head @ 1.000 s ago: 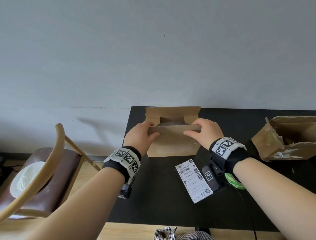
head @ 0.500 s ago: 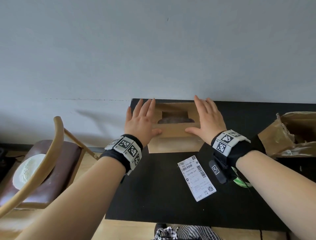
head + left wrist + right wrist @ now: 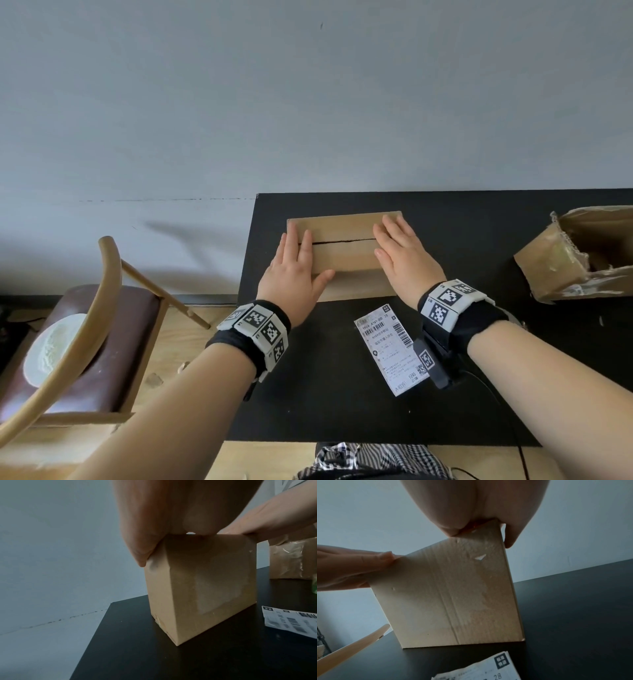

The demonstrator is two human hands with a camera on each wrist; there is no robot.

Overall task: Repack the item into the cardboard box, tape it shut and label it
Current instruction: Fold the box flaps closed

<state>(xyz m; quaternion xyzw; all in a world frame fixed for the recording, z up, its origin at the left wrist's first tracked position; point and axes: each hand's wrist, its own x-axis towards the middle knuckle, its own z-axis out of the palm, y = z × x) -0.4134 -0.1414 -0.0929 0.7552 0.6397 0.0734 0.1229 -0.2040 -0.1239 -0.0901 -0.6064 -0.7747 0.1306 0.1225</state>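
Note:
A plain cardboard box stands on the black table near its far left corner. Its two top flaps lie folded down and meet in a dark seam. My left hand presses flat on the left end of the top, fingers straight, thumb on the front edge. On the right end my right hand presses flat the same way. A white shipping label with barcodes lies on the table in front of the box. The item inside is hidden.
A torn, crumpled cardboard box sits at the table's right edge. A wooden chair with a brown seat and a white plate stands left of the table. A grey wall runs close behind. Checked cloth shows at the near edge.
The near and far flaps have been folded down, so the opening and the dark item no longer show. Both hands went from gripping the near flap to lying flat on the top.

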